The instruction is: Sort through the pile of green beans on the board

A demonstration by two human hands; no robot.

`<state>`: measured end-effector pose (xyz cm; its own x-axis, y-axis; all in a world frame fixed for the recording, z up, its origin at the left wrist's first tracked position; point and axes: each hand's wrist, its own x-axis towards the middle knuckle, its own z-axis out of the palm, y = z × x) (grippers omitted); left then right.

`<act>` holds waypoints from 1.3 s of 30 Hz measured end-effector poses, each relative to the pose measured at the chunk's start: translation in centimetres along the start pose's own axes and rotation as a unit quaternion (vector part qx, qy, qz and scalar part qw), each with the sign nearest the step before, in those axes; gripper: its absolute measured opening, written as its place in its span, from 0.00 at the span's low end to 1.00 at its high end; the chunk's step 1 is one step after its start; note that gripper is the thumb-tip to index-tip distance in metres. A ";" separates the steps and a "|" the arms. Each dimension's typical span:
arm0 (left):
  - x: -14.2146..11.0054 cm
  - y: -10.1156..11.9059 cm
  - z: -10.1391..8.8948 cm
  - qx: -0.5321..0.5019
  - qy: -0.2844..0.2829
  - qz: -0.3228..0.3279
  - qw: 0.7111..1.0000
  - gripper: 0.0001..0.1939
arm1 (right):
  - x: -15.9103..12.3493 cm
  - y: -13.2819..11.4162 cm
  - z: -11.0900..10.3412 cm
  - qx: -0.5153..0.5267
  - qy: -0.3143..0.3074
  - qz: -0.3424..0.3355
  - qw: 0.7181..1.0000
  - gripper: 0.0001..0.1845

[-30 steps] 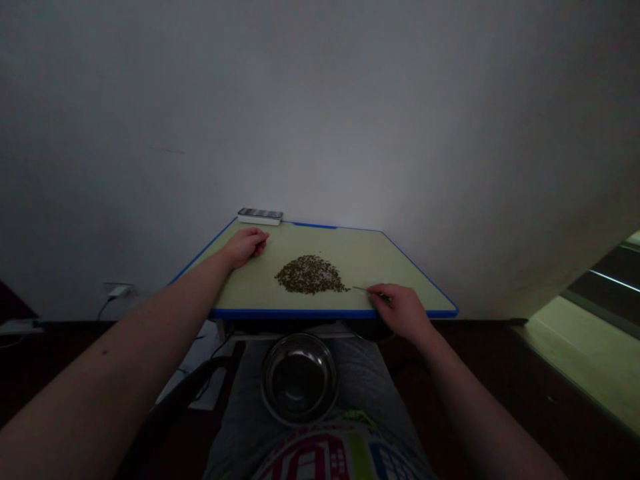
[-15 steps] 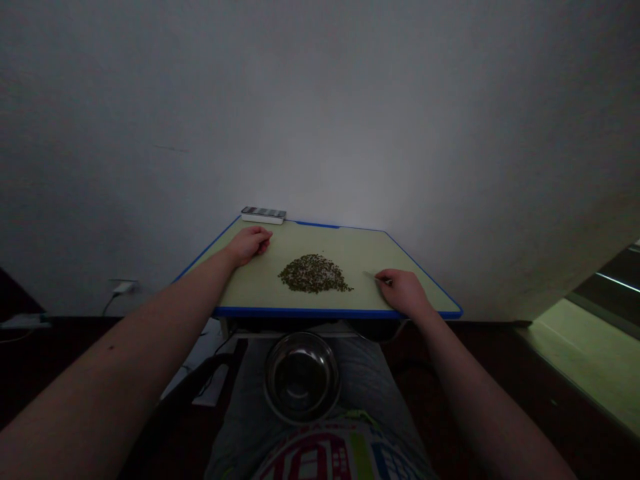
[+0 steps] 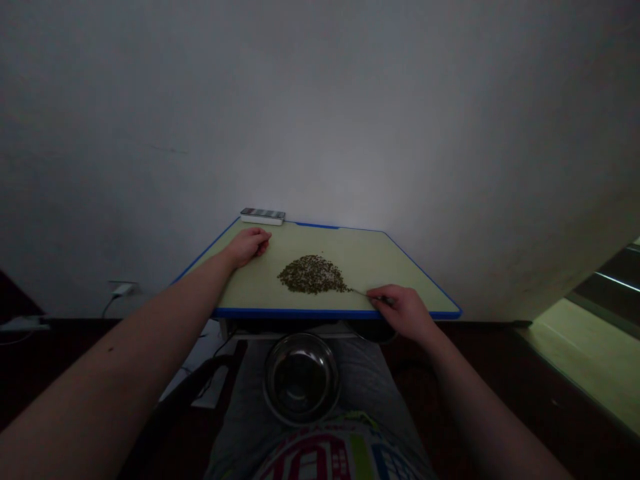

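Note:
A loose pile of small greenish-brown grains [image 3: 313, 275], perhaps dried beans or seeds, lies on the pale yellow tabletop [image 3: 360, 250] with its blue rim. My right hand [image 3: 400, 309] is closed on a thin, slender tool [image 3: 359, 292] at the table's near edge. Its tip reaches the right end of the pile; the dim light hides its exact kind. To the left of the pile, my left hand [image 3: 249, 245] rests on the tabletop with its fingers curled in, apart from the grains. Nothing shows in it.
A shiny metal bowl [image 3: 301, 380] sits on my lap below the table's near edge. At the back left corner lies a white box-like object with a dark patterned top [image 3: 263, 217]. A grey wall stands behind the table; a plug with a cord [image 3: 123, 289] is at left.
My right hand has moved toward me and slightly left, bringing the thin tool's tip to the right end of the pile. My left hand has stayed in place.

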<state>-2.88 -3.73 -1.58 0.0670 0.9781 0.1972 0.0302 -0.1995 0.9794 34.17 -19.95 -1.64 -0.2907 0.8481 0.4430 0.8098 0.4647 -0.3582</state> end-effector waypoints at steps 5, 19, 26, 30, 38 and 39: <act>0.1 -0.2 0.0 -0.007 -0.003 0.005 1.000 0.12 | -0.5 -0.2 -0.1 0.014 0.004 -0.014 1.000 0.12; -0.1 0.0 0.0 -0.012 -0.003 0.003 1.000 0.12 | -0.2 -0.4 -0.4 -0.004 0.003 0.009 1.000 0.12; -0.3 0.1 0.1 -0.008 0.004 0.002 1.000 0.12 | 0.2 -0.3 -0.1 -0.011 0.008 0.008 1.000 0.12; -0.3 0.1 0.1 -0.012 0.000 0.002 1.000 0.11 | 0.2 -0.5 -0.1 -0.003 0.000 0.004 1.000 0.12; 0.0 0.0 0.0 -0.011 0.000 -0.002 1.000 0.11 | -0.5 -1.0 -0.1 0.023 -0.009 -0.013 1.000 0.12; 0.0 0.0 0.0 -0.012 0.000 -0.002 1.000 0.11 | -0.5 -1.1 -0.1 0.022 -0.010 -0.018 1.000 0.12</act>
<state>-2.86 -3.76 -1.60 0.0663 0.9789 0.1930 0.0060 -0.1939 0.9810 33.48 -20.95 -1.36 -0.3296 0.8350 0.4407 0.7757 0.5056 -0.3778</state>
